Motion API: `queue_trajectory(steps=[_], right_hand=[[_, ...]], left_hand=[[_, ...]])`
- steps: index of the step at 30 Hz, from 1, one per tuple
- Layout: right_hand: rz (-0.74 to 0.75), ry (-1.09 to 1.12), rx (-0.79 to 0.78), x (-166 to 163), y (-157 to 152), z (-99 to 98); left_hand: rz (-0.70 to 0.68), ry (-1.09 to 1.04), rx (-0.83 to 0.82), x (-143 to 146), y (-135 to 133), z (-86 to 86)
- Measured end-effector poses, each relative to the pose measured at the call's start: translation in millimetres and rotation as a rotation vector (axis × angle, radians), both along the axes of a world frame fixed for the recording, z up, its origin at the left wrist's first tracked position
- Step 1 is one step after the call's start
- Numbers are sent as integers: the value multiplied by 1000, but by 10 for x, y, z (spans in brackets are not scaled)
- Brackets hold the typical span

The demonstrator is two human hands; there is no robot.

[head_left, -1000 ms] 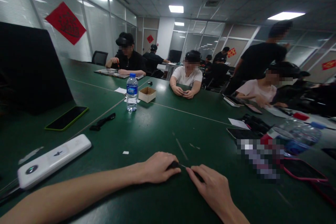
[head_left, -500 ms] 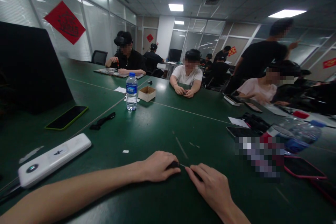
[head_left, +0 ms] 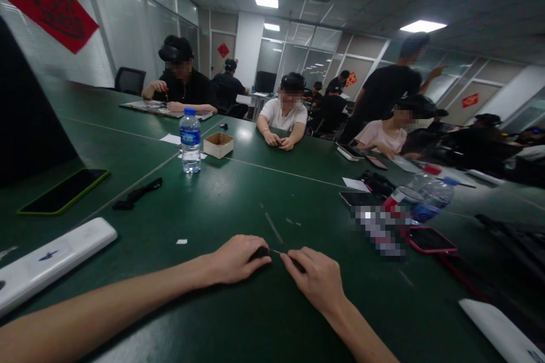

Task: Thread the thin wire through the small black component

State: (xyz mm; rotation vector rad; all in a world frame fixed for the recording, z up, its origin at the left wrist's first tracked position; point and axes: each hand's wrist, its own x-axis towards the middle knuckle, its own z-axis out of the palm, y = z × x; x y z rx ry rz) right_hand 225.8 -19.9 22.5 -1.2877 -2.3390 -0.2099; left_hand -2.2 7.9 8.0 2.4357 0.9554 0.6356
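My left hand (head_left: 238, 259) rests on the green table, closed around a small black object (head_left: 261, 252) that shows between thumb and fingers. From that object a thin, pale, metal-looking shaft (head_left: 275, 251) points toward the fingertips of my right hand (head_left: 318, 273). Those right fingers are bent and drawn together near the shaft's end. A dark patch shows under them, and whether it is an object or shadow I cannot tell. The black object's kind is too small and covered to make out. A scrap of white paper (head_left: 181, 241) lies beyond my left forearm.
Ahead stand a water bottle (head_left: 190, 142) and a small open box (head_left: 218, 145). To the left lie a white device (head_left: 63, 261) and a green-edged phone (head_left: 63, 191). Bottles (head_left: 432, 201) and a pink-edged phone (head_left: 432, 240) are at right. People sit across the table (head_left: 230, 198).
The view has swung to the right, so the table's things appear further left. Another white device has come into view at lower right. Both hands keep nearly the same pose.
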Motion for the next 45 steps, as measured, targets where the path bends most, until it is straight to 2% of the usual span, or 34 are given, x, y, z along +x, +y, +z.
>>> queue_trajectory(steps=[13,25,34,38,45], right_hand=[[32,-70,18,-7,-9,23],[11,-42,26,-40,-18,33],[16,-2,24,-35,12,47],[15,2,22,-28,16,51],[34,-79,147,-44,-10,77]], left_hand=[[6,4,-13,0,-2,16],[3,1,12,0,-13,31],[1,29,-8,-9,-14,125],[8,18,-2,-5,-17,103],[5,66,46,8,-10,73]])
